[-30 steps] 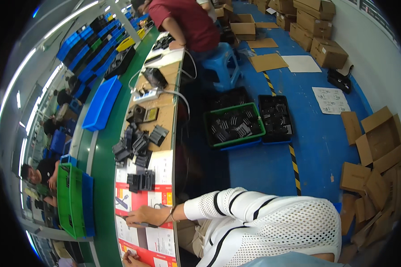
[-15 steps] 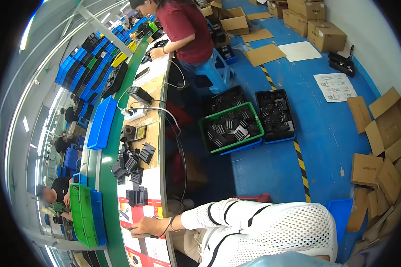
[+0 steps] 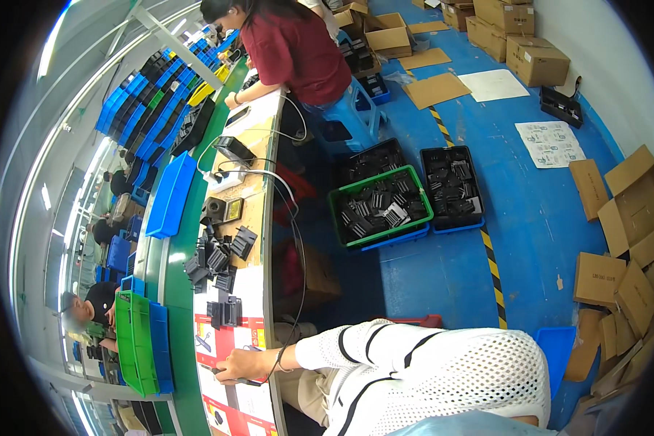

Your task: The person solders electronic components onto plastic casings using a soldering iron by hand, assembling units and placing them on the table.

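Observation:
My right hand [image 3: 241, 365] rests low over the near end of the workbench, its fingers curled round a small dark object [image 3: 251, 381]. Only bits of that object show, so its kind is unclear. A strap with a dark cord [image 3: 282, 359] circles the wrist, below a white mesh sleeve [image 3: 414, 356]. Under the hand lies red-and-white printed sheeting [image 3: 229, 338]. Just beyond the hand stands a black ribbed plastic part [image 3: 225, 312]. More black ribbed parts [image 3: 216, 258] lie heaped farther along. My left hand is out of view.
A soldering-type stand [image 3: 214, 209], black adapter [image 3: 234, 149] and cables occupy the bench. Left is a green conveyor [image 3: 185, 291] with blue [image 3: 171, 196] and green bins [image 3: 134, 341]. Crates of black parts [image 3: 381, 207] and cartons [image 3: 538, 58] stand on the floor. A co-worker [image 3: 298, 58] sits farther along.
My right hand has shifted slightly up the picture, still curled round the dark object. The co-worker has leaned toward the conveyor, with an arm moved left. The whole view has shifted a little.

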Demonstrator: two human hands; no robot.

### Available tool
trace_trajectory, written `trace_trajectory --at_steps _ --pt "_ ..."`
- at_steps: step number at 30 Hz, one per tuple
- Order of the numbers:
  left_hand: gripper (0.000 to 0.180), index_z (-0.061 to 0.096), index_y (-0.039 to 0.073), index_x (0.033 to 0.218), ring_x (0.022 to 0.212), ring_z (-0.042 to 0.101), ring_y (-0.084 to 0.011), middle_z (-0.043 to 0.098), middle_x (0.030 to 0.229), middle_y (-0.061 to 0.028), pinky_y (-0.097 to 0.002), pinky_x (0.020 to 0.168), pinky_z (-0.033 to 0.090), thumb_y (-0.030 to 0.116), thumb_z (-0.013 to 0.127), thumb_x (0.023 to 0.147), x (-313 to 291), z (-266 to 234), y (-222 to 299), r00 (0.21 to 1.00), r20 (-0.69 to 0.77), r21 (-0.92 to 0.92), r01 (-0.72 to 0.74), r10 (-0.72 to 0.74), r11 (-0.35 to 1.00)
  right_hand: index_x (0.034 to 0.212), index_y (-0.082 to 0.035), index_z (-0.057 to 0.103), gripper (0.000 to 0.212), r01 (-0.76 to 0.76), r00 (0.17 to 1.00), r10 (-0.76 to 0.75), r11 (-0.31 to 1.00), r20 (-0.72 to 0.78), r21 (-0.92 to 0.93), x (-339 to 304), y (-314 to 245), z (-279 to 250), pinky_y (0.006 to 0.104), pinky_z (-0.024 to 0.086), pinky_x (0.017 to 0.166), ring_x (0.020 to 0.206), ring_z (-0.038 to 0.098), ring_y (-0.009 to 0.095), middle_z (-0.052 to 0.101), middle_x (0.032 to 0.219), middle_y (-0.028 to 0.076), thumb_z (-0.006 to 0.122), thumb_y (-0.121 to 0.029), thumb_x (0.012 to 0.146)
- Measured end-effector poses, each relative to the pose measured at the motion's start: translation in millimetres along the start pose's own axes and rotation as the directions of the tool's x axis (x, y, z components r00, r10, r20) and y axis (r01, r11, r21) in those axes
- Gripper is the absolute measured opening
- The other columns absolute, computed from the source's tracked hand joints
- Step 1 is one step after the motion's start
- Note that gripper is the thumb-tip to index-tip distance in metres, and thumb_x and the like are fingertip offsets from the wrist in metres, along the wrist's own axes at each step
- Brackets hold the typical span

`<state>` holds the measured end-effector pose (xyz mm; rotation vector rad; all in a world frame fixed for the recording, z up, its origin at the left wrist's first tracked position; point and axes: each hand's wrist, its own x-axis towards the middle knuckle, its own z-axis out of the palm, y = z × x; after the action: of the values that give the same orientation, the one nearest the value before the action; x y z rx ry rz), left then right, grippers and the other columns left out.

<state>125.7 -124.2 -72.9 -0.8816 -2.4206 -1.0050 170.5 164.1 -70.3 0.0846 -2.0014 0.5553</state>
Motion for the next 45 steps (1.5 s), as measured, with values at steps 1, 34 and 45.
trace_trajectory --at_steps 1,34,45 --pt "0.023 0.072 0.005 0.090 0.074 0.063 -0.0244 0.067 0.076 -0.0109 -0.0330 0.072 0.052 0.009 0.049 0.090 -3.8 1.6 -6.9 1.000 -0.013 -0.014 0.004 -0.004 1.000 0.084 -0.016 0.048 0.023 0.016 1.000 -0.016 1.000 0.001 -0.027 0.4 -0.8 0.1 0.0351 0.045 0.056 0.052 0.048 0.024 0.046 0.077 0.005 0.063 0.001 0.083" --pt "0.050 0.049 0.000 0.138 0.112 0.056 -0.0306 0.059 0.126 -0.0180 -0.0365 0.106 0.041 0.028 0.055 0.097 84.0 -230.2 -107.3 0.580 0.801 0.546 -0.809 0.146 0.217 0.089 -0.014 0.051 0.021 0.023 0.996 -0.023 1.000 0.089 0.009 -4.3 9.3 0.8 0.0335 0.047 0.054 0.053 0.051 0.023 0.051 0.081 0.006 0.067 -0.002 0.083" --pt "0.038 0.056 0.001 0.127 0.095 0.055 -0.0297 0.061 0.113 -0.0162 -0.0365 0.094 0.045 0.030 0.048 0.103 152.6 -133.1 88.6 0.972 0.090 0.650 -0.223 0.217 0.727 0.091 -0.014 0.052 0.024 0.075 0.981 -0.092 0.992 0.172 0.099 46.3 57.2 -27.4 0.0335 0.041 0.051 0.051 0.045 0.021 0.046 0.081 0.004 0.066 0.002 0.081"
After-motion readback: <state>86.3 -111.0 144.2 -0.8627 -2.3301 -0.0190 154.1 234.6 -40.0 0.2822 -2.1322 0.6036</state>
